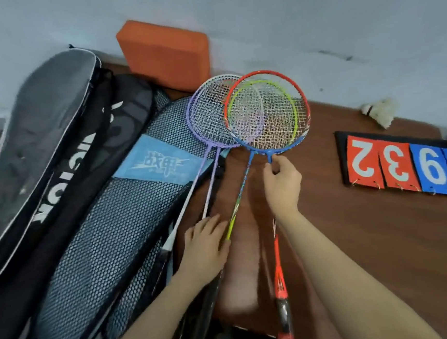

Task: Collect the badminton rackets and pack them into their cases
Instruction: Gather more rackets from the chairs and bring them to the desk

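Four rackets fanned on the table, both hands on them.

Right hand pinches the throat of the red-and-blue racket. Left hand lies flat with straight fingers over the shafts of the purple racket, white racket and yellow-green racket. Heads overlap beside the mesh case; black case farther left.

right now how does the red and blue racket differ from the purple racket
The red and blue racket has a red-topped, blue-bottomed frame; the purple racket is purple all round. The right hand pinches the red and blue one at its throat; no hand touches the purple one's throat. The red and blue head overlaps the purple. Both have white strings.
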`<action>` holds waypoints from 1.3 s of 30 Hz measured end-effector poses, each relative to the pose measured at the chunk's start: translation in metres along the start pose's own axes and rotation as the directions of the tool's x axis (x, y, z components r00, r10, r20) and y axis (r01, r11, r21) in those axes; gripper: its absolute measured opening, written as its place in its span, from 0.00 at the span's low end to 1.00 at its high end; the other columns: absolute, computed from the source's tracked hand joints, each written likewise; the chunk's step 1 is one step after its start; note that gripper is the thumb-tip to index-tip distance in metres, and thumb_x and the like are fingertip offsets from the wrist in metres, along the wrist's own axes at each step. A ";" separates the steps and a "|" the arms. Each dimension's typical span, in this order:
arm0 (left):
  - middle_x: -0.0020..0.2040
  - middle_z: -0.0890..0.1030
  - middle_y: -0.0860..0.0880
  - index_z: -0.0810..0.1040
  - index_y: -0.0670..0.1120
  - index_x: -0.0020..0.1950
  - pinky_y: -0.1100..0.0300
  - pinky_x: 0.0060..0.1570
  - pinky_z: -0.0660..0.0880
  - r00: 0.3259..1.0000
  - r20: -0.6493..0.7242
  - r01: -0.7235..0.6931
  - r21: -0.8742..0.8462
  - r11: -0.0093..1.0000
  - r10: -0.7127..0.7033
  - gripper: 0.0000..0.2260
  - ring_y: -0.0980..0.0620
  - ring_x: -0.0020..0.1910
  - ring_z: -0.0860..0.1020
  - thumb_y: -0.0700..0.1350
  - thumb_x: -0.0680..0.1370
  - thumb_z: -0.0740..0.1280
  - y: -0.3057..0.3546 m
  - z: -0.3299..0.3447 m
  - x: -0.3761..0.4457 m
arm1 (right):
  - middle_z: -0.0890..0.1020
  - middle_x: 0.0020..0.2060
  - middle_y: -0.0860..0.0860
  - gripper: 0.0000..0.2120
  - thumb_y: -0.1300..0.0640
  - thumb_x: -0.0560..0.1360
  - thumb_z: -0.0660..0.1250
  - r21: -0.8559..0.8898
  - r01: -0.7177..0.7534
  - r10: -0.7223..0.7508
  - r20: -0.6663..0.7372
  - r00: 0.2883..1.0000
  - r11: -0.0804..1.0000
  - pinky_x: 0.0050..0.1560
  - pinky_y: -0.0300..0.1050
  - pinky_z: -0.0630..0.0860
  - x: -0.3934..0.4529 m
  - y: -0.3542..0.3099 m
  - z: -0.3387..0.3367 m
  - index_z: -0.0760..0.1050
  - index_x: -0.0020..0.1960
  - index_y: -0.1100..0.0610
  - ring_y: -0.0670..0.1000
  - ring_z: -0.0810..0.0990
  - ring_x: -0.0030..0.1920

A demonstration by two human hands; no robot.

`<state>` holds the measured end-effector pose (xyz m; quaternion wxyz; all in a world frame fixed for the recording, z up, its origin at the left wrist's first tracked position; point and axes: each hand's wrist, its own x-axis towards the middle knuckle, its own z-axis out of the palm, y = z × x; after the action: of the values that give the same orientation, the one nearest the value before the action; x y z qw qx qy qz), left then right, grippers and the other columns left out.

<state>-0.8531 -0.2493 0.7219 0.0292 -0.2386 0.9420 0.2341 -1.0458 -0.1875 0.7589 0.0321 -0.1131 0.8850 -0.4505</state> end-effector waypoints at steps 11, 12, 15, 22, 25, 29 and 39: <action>0.66 0.73 0.53 0.71 0.54 0.67 0.50 0.59 0.62 0.984 -0.046 -0.175 -0.052 0.983 0.172 0.18 0.50 0.68 0.67 0.50 0.77 0.63 -0.014 0.001 0.000 | 0.76 0.61 0.56 0.21 0.57 0.75 0.66 -0.146 0.015 0.018 0.227 0.974 0.989 0.63 0.54 0.66 -0.043 0.030 0.010 0.71 0.67 0.59 0.56 0.72 0.62; 0.67 0.72 0.54 0.70 0.54 0.68 0.51 0.59 0.60 0.984 -0.029 -0.177 -0.042 0.983 0.176 0.19 0.51 0.69 0.65 0.51 0.77 0.62 -0.015 0.001 -0.001 | 0.74 0.64 0.54 0.21 0.56 0.76 0.66 -0.180 0.039 0.008 0.251 0.968 0.983 0.64 0.54 0.65 -0.053 0.032 0.006 0.69 0.68 0.57 0.56 0.70 0.64; 0.70 0.68 0.55 0.65 0.55 0.71 0.54 0.61 0.55 0.980 0.031 -0.198 -0.009 0.980 0.198 0.19 0.53 0.71 0.59 0.52 0.79 0.58 -0.015 -0.002 -0.002 | 0.69 0.69 0.49 0.21 0.51 0.78 0.61 -0.320 0.117 -0.006 0.328 0.945 0.940 0.63 0.52 0.59 -0.078 0.037 -0.003 0.66 0.70 0.50 0.54 0.65 0.67; 0.66 0.73 0.48 0.74 0.46 0.64 0.53 0.60 0.61 0.950 -0.023 -0.309 0.036 0.950 0.310 0.16 0.49 0.67 0.67 0.47 0.77 0.63 -0.006 -0.023 -0.014 | 0.75 0.62 0.52 0.17 0.54 0.78 0.60 -0.393 0.176 -0.051 0.310 0.949 0.903 0.57 0.47 0.61 -0.117 0.026 -0.048 0.71 0.66 0.53 0.56 0.70 0.61; 0.62 0.76 0.46 0.76 0.44 0.61 0.52 0.58 0.64 0.929 -0.079 -0.362 0.008 0.932 0.361 0.15 0.47 0.64 0.71 0.44 0.75 0.66 0.019 -0.034 -0.025 | 0.77 0.57 0.52 0.15 0.55 0.78 0.61 -0.382 0.223 -0.116 0.283 0.952 0.897 0.56 0.47 0.64 -0.140 0.027 -0.084 0.73 0.64 0.55 0.56 0.73 0.58; 0.62 0.76 0.44 0.76 0.43 0.61 0.50 0.58 0.64 0.900 -0.096 -0.427 0.006 0.904 0.426 0.15 0.44 0.62 0.72 0.43 0.75 0.66 0.075 -0.037 -0.047 | 0.79 0.53 0.51 0.14 0.57 0.78 0.61 -0.353 0.143 -0.100 0.138 0.985 0.925 0.53 0.50 0.74 -0.175 0.048 -0.155 0.75 0.62 0.56 0.54 0.76 0.54; 0.67 0.71 0.46 0.71 0.46 0.67 0.52 0.64 0.58 0.713 0.048 -0.701 0.018 0.713 0.699 0.16 0.47 0.67 0.67 0.45 0.79 0.60 0.288 0.053 -0.160 | 0.81 0.49 0.51 0.10 0.59 0.77 0.63 -0.278 -0.174 0.101 -0.257 0.961 0.945 0.45 0.43 0.73 -0.297 0.203 -0.377 0.78 0.56 0.57 0.52 0.79 0.47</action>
<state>-0.8480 0.0683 0.8244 -0.0397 0.1404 0.9655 0.2158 -0.8519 0.2936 0.8058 -0.0605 0.0008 0.9458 -0.3190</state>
